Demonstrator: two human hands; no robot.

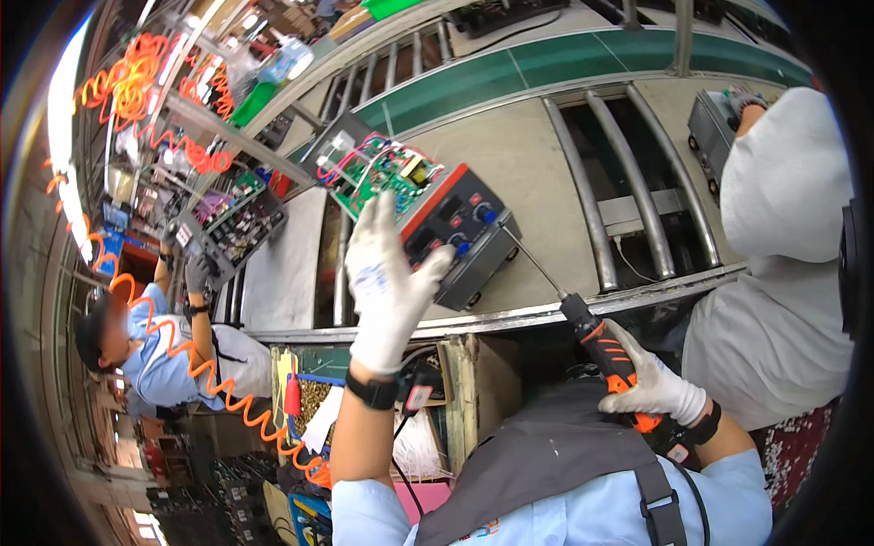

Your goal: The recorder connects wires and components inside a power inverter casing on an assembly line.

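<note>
My right hand [657, 387], in a white glove, is wrapped round an orange and black electric screwdriver [605, 350]. The long thin bit reaches up and left, and its tip appears close to the right edge of a boxy electronic unit [473, 246]. This unit has a dark front panel with a red-orange border and blue knobs; its top is off, baring a green circuit board [387, 177] with coloured wires. In front of the unit's left side, my white-gloved left hand [387, 282] is raised with fingers stretched and thumb apart, holding nothing. Whether it touches the panel I cannot tell.
Metal rollers [628, 182] break up the conveyor bench. At left, a co-worker [173, 337] handles another opened unit [232, 223]; at right, a person in a pale top [783, 255] has a hand on a grey box [715, 132]. A coiled orange hose [214, 387] hangs left, above a screw bin [314, 400].
</note>
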